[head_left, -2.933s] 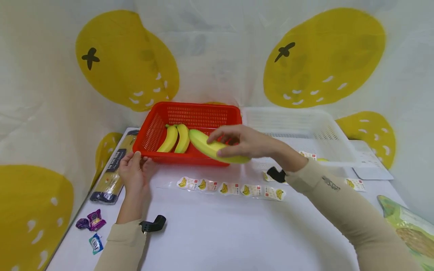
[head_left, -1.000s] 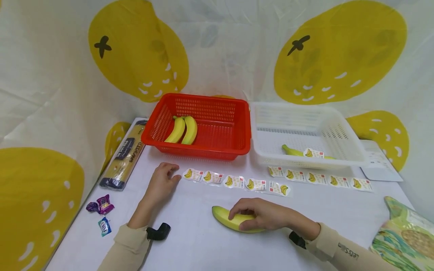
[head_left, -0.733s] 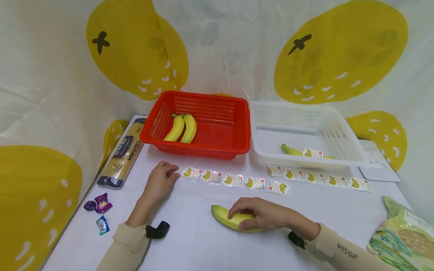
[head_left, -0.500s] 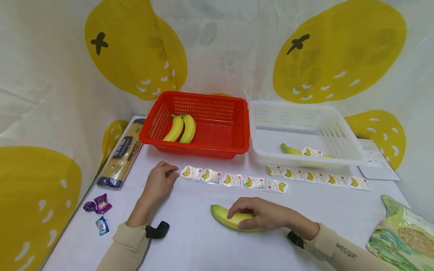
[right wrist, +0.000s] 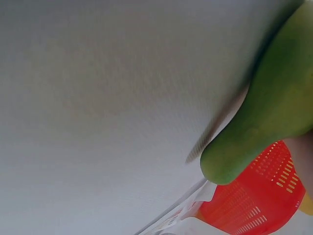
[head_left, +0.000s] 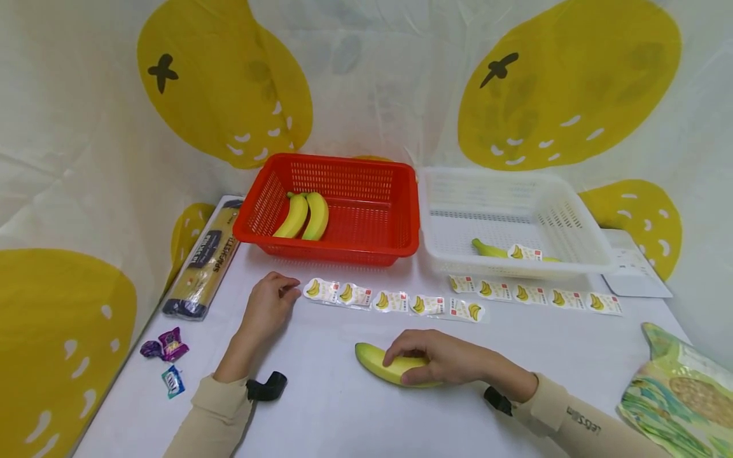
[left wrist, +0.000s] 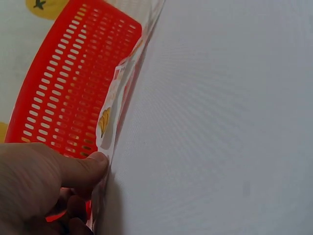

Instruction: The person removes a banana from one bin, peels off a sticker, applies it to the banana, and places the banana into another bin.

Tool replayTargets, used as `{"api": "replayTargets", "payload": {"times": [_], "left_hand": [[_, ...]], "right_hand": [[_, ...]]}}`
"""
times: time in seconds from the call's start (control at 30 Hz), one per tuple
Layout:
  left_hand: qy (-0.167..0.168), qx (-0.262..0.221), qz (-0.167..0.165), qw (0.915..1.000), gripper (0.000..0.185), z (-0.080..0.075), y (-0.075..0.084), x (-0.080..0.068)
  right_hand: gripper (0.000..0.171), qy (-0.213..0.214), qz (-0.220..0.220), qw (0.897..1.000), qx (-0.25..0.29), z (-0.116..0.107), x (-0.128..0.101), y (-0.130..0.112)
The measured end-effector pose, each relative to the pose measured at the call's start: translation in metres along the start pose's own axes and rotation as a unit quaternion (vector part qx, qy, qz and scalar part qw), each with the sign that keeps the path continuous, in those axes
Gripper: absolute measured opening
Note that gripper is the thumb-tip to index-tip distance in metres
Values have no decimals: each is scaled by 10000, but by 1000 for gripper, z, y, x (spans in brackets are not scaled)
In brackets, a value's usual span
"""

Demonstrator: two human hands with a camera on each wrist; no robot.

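Note:
My right hand (head_left: 441,356) grips a yellow banana (head_left: 371,360) with a greenish tip, thumb on the near side and fingers over the top. The banana lies on the white table; its green end (right wrist: 230,156) shows large in the right wrist view. At the left end of a strip of banana stickers (head_left: 391,301), my left hand (head_left: 269,307) has thumb and forefinger close together. In the left wrist view the thumb (left wrist: 88,169) presses on the strip's end, with the other fingers curled below, partly hidden. Several stickers run rightward from it.
Behind the strip stands a red basket (head_left: 326,249) with two bananas (head_left: 316,217). Beside it, a white basket (head_left: 515,266) holds a stickered banana (head_left: 488,249). A second sticker strip (head_left: 530,294) lies before it. Spaghetti (head_left: 200,267), sweets (head_left: 172,343) and a green bag (head_left: 676,388) lie around.
My right hand has brought the banana from the red basket down to the table. My left hand has left the basket's rim for the sticker strip. Over the last second both hands stay nearly still.

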State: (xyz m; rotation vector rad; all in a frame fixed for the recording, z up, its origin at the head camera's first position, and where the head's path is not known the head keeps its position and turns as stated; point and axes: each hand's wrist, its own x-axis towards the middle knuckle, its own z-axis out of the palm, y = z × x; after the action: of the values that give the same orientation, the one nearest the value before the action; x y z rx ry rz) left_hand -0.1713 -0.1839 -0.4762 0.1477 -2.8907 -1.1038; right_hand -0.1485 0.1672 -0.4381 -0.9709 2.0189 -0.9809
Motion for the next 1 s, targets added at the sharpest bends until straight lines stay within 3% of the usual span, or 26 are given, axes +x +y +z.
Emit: {"api": "replayTargets", "payload": {"times": [0.3,0.57,0.8,1.0], "left_hand": [[-27,44,149,9999,22,-2,4,0],[-151,-80,164,9997,23,-9,12,0],[-292,-319,255,9987,23,-16,24,-2],[-351,-611,595,9957,20,-15,36,-4]], "right_hand": [[31,238,-176,9995,51,-5,3,-2],[30,780,-147,9968,58,-20,9,-4],[22,1475,-119,9880,453,-42,28,-11],[20,1974,-181,9799,219,-54,53,-24]]}}
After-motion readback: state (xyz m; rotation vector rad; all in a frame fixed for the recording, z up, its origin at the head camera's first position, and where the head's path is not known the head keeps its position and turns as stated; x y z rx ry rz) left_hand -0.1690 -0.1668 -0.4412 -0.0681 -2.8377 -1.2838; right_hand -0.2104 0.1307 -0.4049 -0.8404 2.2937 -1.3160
